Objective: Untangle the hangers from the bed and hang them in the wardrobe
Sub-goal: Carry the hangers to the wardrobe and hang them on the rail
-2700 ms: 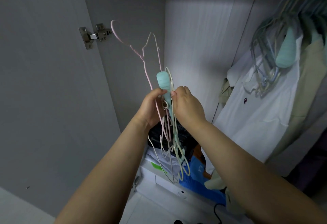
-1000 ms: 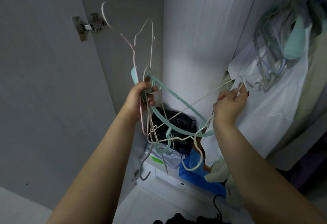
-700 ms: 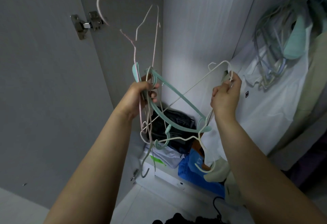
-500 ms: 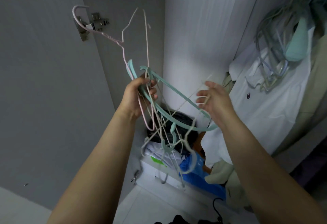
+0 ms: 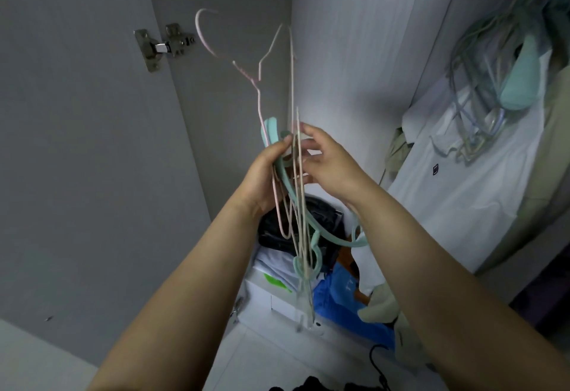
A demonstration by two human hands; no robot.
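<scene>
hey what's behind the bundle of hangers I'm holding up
Behind the hanger bundle lie a dark folded garment, white folded clothes and blue fabric. The hands and hangers cover the rest.

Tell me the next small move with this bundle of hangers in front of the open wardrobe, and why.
Probably pinch one thin cream wire hanger with the right hand and draw it sideways out of the bundle. The left hand grips the whole tangle, pink wire hanger and mint plastic hanger included, while the right hand's fingers lie relaxed against the wires, gripping none. Nothing looks free to hang yet.
</scene>
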